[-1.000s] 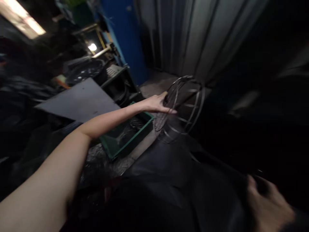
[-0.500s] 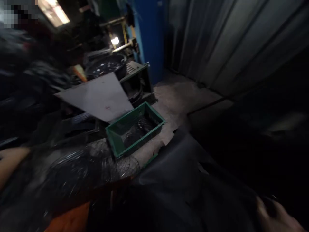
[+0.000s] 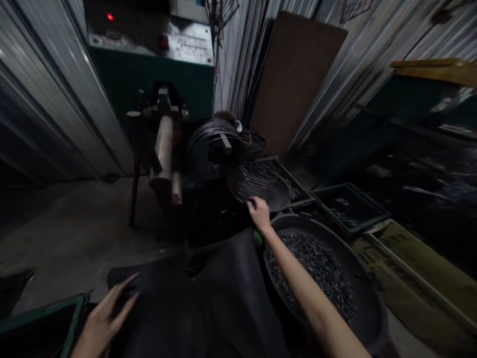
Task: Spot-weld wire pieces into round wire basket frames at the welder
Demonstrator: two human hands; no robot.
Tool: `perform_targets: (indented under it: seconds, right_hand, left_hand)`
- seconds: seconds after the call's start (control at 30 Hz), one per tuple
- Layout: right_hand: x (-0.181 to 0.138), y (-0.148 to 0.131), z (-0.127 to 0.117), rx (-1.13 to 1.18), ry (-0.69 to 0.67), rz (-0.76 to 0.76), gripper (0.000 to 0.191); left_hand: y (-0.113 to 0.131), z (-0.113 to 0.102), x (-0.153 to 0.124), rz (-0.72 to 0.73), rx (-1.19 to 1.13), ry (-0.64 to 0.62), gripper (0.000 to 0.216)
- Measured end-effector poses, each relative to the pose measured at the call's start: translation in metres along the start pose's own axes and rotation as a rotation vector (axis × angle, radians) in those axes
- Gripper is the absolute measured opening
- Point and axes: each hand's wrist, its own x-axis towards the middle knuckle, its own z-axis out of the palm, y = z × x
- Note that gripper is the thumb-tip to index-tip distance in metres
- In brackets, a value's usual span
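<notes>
My right hand [image 3: 260, 215] reaches forward at the near rim of a shallow dark pan [image 3: 281, 195] that holds loose wire pieces [image 3: 259, 174]. Its fingers are curled together, and anything between them is too small and dark to make out. Below my right forearm stands a wide round black tub [image 3: 367, 303] filled with many small metal pieces [image 3: 316, 263]. My left hand [image 3: 106, 315] is at the lower left, thumb and fingers apart with nothing between them. It is beside the dark cloth [image 3: 208, 303] over my lap.
A green machine [image 3: 149, 69] with a red light and a metal roller [image 3: 164, 141] stands ahead. Coiled wire [image 3: 214, 130] hangs near it. To the right are a dark green crate [image 3: 350, 229] and a yellow crate [image 3: 428, 268]. A green bin [image 3: 76, 318] is lower left; a brown board [image 3: 298, 74] leans behind.
My view has swung from the green bin and blue drum area to the machine and tub. My right hand has moved from the lower right edge to the pan of wire.
</notes>
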Motion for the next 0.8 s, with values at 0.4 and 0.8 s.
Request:
perform_targets:
  seconds: [0.4, 0.8]
  right_hand:
    - [0.117, 0.081, 0.012, -0.081, -0.227, 0.002, 0.035]
    - [0.039, 0.126, -0.039, 0.035, -0.151, 0.119, 0.027]
  left_hand:
    - [-0.036, 0.068, -0.020, -0.020, 0.024, -0.164, 0.032]
    - [-0.031, 0.068, -0.021, 0.083, 0.038, -0.178, 0.031]
